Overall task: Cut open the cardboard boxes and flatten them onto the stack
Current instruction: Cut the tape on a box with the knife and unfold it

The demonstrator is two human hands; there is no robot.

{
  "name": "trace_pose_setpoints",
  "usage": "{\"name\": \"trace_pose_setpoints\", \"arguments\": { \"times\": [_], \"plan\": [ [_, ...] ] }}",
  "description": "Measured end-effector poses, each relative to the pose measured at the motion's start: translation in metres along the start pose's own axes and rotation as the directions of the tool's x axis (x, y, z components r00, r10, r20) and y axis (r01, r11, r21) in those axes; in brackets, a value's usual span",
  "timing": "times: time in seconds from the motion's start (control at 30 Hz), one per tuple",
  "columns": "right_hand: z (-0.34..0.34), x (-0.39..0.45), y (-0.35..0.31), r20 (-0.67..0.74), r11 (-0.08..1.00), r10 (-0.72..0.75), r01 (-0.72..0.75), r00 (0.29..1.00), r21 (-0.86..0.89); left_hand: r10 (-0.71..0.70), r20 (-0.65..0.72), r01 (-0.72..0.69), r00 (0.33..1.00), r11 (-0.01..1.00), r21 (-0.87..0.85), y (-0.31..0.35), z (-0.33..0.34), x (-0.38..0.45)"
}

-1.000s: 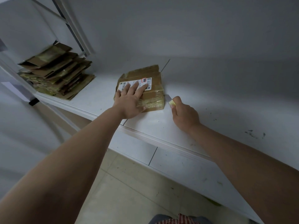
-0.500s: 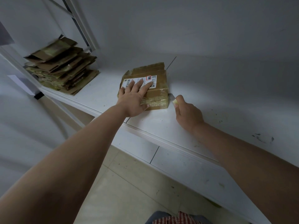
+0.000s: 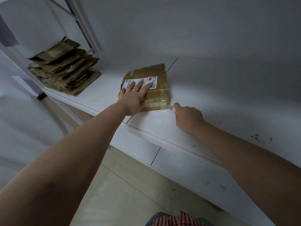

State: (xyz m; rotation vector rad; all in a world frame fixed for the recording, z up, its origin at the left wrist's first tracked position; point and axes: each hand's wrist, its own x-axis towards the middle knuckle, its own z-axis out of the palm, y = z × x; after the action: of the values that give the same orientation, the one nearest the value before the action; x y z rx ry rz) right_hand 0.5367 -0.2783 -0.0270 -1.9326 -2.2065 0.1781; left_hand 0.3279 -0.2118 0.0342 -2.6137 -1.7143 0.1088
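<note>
1. Head view: taped cardboard box point(image 3: 147, 86) lies flat on the white worktop point(image 3: 162, 126), close to the wall.
2. Left hand point(image 3: 132, 99) presses down on the box, fingers point(image 3: 149, 86) straight and spread over the white shipping label point(image 3: 141, 81).
3. Right hand point(image 3: 187, 117) sits just right of the box's near corner, fingers curled around a small knife point(image 3: 171, 107); blade tip touches that corner.
4. Stack of flattened boxes point(image 3: 65, 67) sits well left of the box, at the worktop's end beside a white metal frame point(image 3: 83, 28).
5. Below the box: tiled floor point(image 3: 123, 193) and a bit of red checked cloth point(image 3: 175, 220).
</note>
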Motion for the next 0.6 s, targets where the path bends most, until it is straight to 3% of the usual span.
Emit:
{"name": "trace_pose_setpoints", "arguments": {
  "times": [0.13, 0.33, 0.47, 0.53, 0.6],
  "plan": [
    [0.004, -0.004, 0.005, -0.084, 0.998, 0.020, -0.015, 0.996, 0.065, -0.009, -0.015, 0.009, 1.000, 1.000, -0.024, -0.001, -0.004, -0.001],
    [0.002, -0.010, 0.009, -0.198, 0.969, 0.152, -0.106, 0.968, 0.225, -0.077, -0.260, 0.098, 0.963, 0.993, 0.070, 0.013, -0.012, -0.011],
    [0.001, -0.008, 0.007, -0.236, 0.964, 0.200, -0.147, 0.951, 0.222, 0.082, -0.163, -0.095, 0.983, 0.993, -0.073, -0.018, -0.014, -0.009],
    [0.003, -0.006, 0.006, -0.237, 0.948, 0.263, -0.206, 0.935, 0.242, 0.054, -0.080, -0.072, 0.995, 0.966, -0.248, -0.023, -0.010, -0.012],
    [0.004, -0.006, 0.005, -0.267, 0.928, 0.321, -0.246, 0.909, 0.278, 0.029, -0.074, -0.045, 0.997, 0.971, -0.235, -0.020, -0.004, -0.013]
  ]
}}
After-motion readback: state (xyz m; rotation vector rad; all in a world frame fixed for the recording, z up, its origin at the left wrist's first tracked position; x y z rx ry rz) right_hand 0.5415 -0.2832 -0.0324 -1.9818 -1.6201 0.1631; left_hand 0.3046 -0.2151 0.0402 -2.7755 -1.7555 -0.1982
